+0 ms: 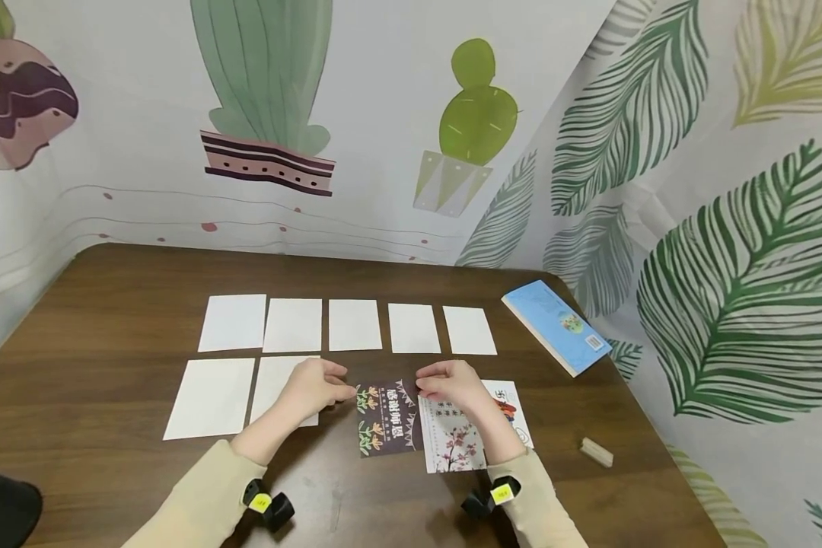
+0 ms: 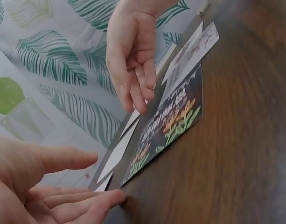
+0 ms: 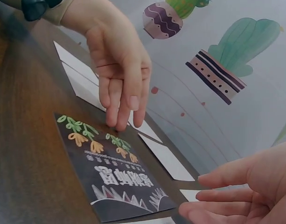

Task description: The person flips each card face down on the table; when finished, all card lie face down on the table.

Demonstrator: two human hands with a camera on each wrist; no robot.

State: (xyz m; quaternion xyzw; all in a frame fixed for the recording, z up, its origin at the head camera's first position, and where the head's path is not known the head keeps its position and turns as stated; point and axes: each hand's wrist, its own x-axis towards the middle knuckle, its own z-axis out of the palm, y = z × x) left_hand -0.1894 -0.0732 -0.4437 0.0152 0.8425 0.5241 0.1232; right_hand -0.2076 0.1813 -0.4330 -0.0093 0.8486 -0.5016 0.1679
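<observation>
A dark card (image 1: 383, 438) with white lettering, orange flowers and a bunting pattern lies flat on the table between the two hands. My left hand (image 1: 313, 392) is at its left edge, thumb and fingers extended and apart, holding nothing. At the card's upper right corner is my right hand (image 1: 452, 383), its fingers also extended and empty in the right wrist view. A white card with pink blossoms (image 1: 457, 450) sits directly right of the dark one, partly covered by the right hand. Beyond it, a white card with a red drawing (image 1: 514, 403) is partly hidden by the right wrist.
Several blank white cards form a back row, including one in its middle (image 1: 354, 325); two more, such as the left one (image 1: 210, 399), lie in front. A blue book (image 1: 555, 327) and small beige block (image 1: 597, 452) are right. A black object (image 1: 3, 502) stands left.
</observation>
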